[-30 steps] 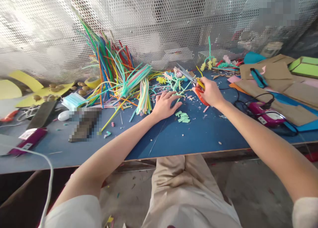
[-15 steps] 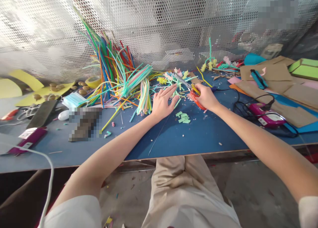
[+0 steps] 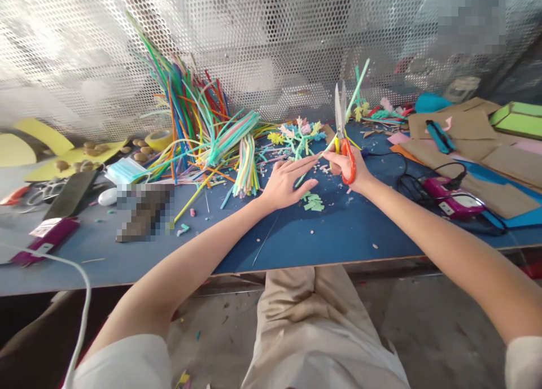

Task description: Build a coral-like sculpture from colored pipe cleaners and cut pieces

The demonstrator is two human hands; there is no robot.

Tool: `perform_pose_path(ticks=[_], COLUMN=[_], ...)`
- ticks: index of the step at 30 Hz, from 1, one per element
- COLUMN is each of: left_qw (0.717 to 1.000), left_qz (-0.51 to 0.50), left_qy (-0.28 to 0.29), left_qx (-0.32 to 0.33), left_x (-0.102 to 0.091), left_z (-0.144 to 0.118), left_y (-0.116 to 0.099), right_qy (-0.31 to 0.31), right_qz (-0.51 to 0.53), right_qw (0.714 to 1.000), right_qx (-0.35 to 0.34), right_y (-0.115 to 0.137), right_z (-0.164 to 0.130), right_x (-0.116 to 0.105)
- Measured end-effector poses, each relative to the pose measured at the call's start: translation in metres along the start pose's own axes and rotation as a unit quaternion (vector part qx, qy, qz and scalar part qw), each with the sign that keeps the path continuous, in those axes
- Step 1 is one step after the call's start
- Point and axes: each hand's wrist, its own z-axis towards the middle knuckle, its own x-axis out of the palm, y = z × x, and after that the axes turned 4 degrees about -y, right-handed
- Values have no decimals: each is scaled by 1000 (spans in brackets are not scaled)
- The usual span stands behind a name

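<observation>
Scissors (image 3: 340, 115) with orange and yellow handles point up and away from me, their blades slightly apart. My right hand (image 3: 352, 164) is closed around the handles. A pale green pipe cleaner (image 3: 358, 90) slants up behind the blades; its lower end runs down to the fingers of both hands, and which fingers hold it is hard to tell. Flat and stretched out, my left hand (image 3: 290, 183) has its fingertips close to my right fingers, thumb apart. Short cut green pieces (image 3: 313, 201) lie just in front of it. Beyond sits a cluster of pipe-cleaner sprigs (image 3: 301, 135).
A large heap of coloured pipe cleaners (image 3: 186, 106) leans on the perforated metal screen (image 3: 262, 39). Brown card sheets (image 3: 453, 123), a purple power strip (image 3: 453, 197) and dark cables are on the right. A face mask (image 3: 126, 170) lies left, on the blue table (image 3: 339, 236).
My right hand has turned the scissors from pointing left to pointing upward. The pale green pipe cleaner now stands up beside the blades. My left hand has shifted slightly right.
</observation>
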Motion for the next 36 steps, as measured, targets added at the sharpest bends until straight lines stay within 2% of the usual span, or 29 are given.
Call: perform_pose_path(ticks=[5, 12, 19, 23, 29, 33, 36], left_qw=[999, 992, 986, 991, 985, 969, 941], left_qz=[10, 113, 114, 64, -80, -188, -268], left_qy=[24, 21, 124, 115, 62, 9, -4], left_qx=[24, 56, 11, -27, -138, -162, -206], left_x=[0, -8, -5, -3, -6, -5, -3], left_z=[-1, -1, -6, -6, -2, 1, 2], left_y=[-1, -3, -5, 0, 1, 1, 2], right_qy=[-4, -14, -46, -31, -3, 25, 41], right_qz=[-12, -12, -19, -42, -53, -41, -34], right_qw=[1000, 1000, 999, 998, 998, 998, 998], right_qx=[-3, 8, -7, -23, -25, -32, -33], right_y=[-1, 4, 2, 2, 2, 5, 10], right_z=[0, 0, 3, 3, 0, -5, -10], right_x=[-1, -1, -4, -4, -3, -2, 2])
